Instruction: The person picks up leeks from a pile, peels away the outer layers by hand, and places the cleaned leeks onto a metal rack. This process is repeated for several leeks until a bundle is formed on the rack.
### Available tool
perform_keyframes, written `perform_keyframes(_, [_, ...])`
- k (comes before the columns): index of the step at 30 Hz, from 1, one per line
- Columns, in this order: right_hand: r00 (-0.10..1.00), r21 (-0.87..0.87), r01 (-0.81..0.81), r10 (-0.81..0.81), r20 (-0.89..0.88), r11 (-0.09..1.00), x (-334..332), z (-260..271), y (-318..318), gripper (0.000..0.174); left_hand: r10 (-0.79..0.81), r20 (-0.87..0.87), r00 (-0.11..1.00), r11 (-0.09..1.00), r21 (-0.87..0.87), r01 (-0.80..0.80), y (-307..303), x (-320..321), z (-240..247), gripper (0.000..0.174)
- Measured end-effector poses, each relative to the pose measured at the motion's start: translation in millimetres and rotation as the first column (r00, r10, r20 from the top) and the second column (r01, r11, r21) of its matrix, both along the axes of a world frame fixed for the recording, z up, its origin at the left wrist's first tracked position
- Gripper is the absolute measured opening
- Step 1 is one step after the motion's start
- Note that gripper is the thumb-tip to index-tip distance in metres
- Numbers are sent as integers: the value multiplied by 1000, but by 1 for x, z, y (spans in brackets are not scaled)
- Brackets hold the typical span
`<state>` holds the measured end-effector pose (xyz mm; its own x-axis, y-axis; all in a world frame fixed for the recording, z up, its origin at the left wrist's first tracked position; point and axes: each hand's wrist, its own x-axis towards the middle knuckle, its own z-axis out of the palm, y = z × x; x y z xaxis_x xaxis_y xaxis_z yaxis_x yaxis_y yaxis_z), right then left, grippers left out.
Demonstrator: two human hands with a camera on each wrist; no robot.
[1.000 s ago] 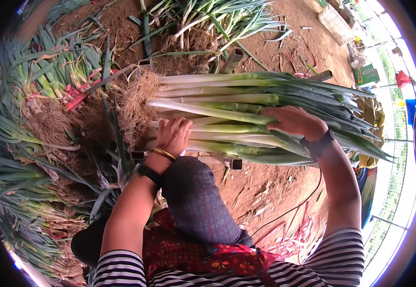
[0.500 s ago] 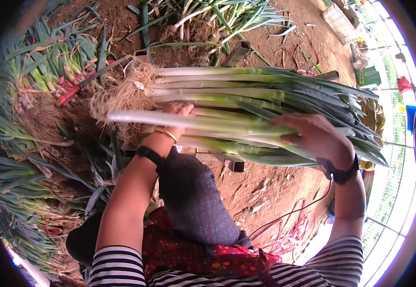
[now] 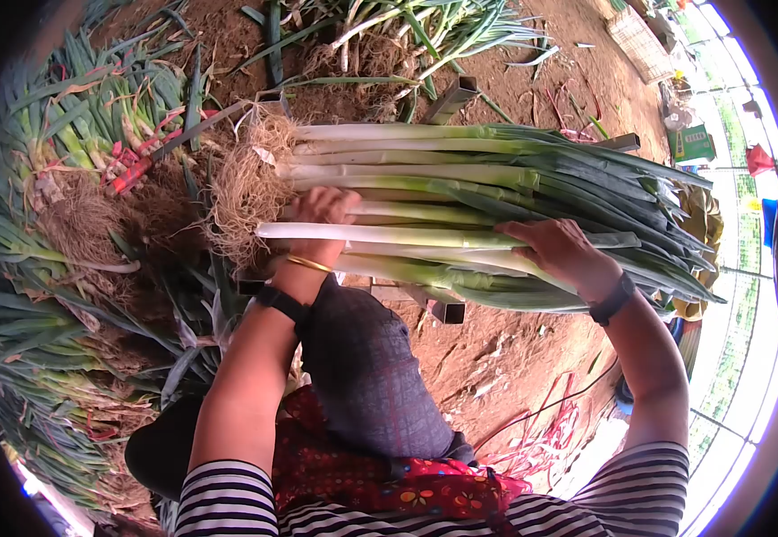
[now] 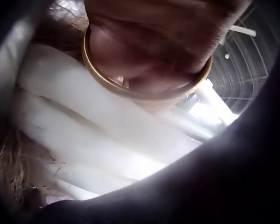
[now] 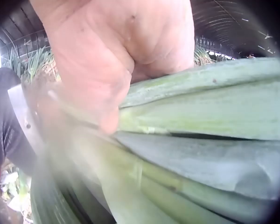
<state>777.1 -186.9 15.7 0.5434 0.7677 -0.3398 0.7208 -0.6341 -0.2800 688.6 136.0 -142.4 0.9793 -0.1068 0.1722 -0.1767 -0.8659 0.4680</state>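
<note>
Long leeks (image 3: 407,172) lie side by side, with tangled roots (image 3: 250,192) at the left and dark green leaves at the right. The left hand (image 3: 322,210) bends its fingers over white stalks near the roots; white stalks (image 4: 84,126) show below its palm in the left wrist view, its fingertips hidden. The right hand (image 3: 568,255) grips one leek (image 3: 389,234) at its green part, thumb toward the left; that leek's white end crosses the heel of the left hand. In the right wrist view the right hand (image 5: 121,51) is against green leaves (image 5: 200,109).
Metal bars (image 3: 450,100) stick out around the bundle. A long blade with a red handle (image 3: 129,174) lies at the left beside heaped leeks (image 3: 58,340). More leeks (image 3: 407,40) lie on the soil at the top. The person's knee (image 3: 366,367) is just below the bundle.
The single leek has come down from among the stalks to lie across the left hand's heel. Its white end reached farther left half a second ago. The right hand has moved slightly lower.
</note>
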Motion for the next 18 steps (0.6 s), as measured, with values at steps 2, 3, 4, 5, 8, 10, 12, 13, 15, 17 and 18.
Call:
perform_keyframes(2, [998, -44, 4, -1, 70, 999, -2, -10, -4, 40, 181, -177, 967, 983, 66, -172, 7, -11, 1, 57])
perform_keyframes(3, [990, -82, 11, 1, 144, 997, -1, -12, -4, 40, 182, -175, 968, 983, 67, -173, 7, -19, -1, 57])
perform_keyframes(4, [989, -79, 12, 0, 147, 997, -1, -12, -2, 40, 188, -95, 978, 980, 79, -181, 6, -32, -4, 67])
perform_keyframes(5, [981, -34, 18, -11, 194, 999, -2, -11, 3, 40, 191, -18, 981, 978, 90, -189, 5, -43, -6, 78])
perform_keyframes(8, [966, -44, -3, 14, 259, 999, 2, -19, 4, 41, 145, -267, 953, 986, 123, -115, 8, -64, 14, 79])
perform_keyframes(10, [948, -167, -36, 87, 307, 985, 3, -21, 6, 43, 82, -324, 943, 991, 123, -44, 11, -68, 18, 75])
perform_keyframes(12, [958, -167, 18, 31, 285, 986, -1, -8, 22, 41, 81, -218, 972, 974, 225, -31, 10, -63, 25, 60])
perform_keyframes(13, [965, -171, 73, -26, 262, 983, -3, -2, 30, 40, 80, -218, 973, 974, 225, -30, 11, -59, 32, 60])
perform_keyframes(15, [957, -141, 75, -31, 289, 987, -1, -13, 25, 40, 110, -464, 879, 993, 10, -119, 11, -51, 50, 43])
perform_keyframes(17, [949, -113, 77, -38, 313, 991, 2, -33, 11, 39, 195, -145, 970, 979, -24, -201, 4, -45, 48, 26])
perform_keyframes(18, [972, -73, 99, -80, 223, 992, 7, -43, 0, 41, 163, -138, 977, 987, 36, -159, 5, -34, 38, 22])
